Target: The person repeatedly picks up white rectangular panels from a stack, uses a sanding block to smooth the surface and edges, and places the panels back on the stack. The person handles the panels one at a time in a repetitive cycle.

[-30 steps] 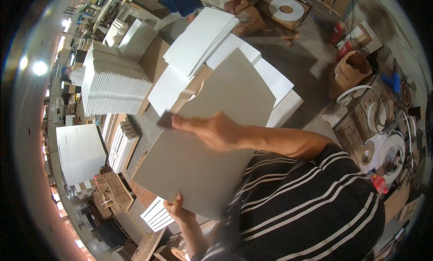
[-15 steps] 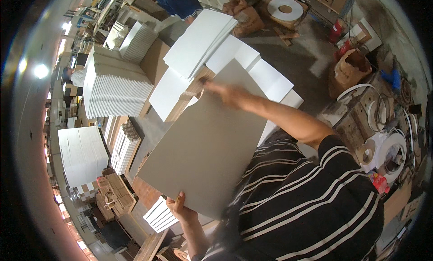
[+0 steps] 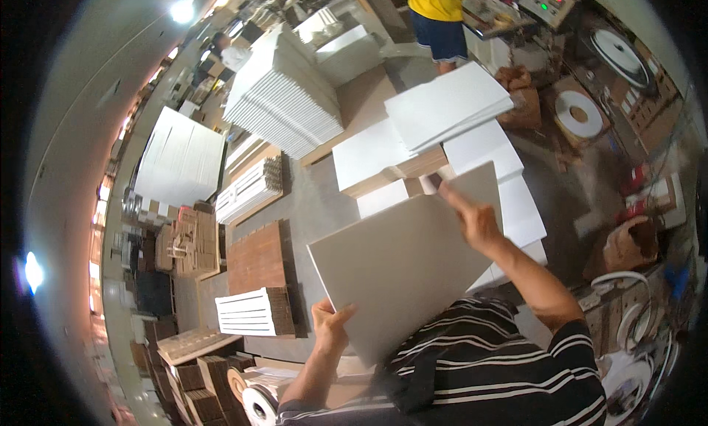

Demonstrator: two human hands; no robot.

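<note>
A flat, grey-faced rectangular board (image 3: 398, 256) with pale edges is tilted in front of my body. My left hand (image 3: 330, 326) grips its near left edge, thumb on the grey face. At the board's far edge is my right hand (image 3: 478, 223), its fingers pressed on a small dark and pale thing (image 3: 432, 183), too blurred to name. Just beyond lie white panels (image 3: 450, 105) in stacks with brown edges, the topmost ones slightly fanned. The board's underside and my left fingers behind it are hidden.
A tall stack of white panels (image 3: 284, 94) stands beyond on the left, near bundled white strips (image 3: 254, 189). A brown board (image 3: 256, 256) lies at left. On the right are a paper bag (image 3: 627, 245) and rolls of white banding (image 3: 577, 115). A person in yellow (image 3: 436, 9) stands ahead.
My view has swung left, so the scene sits farther right and lower. The board is still in my left hand, and my right hand remains at its far edge.
</note>
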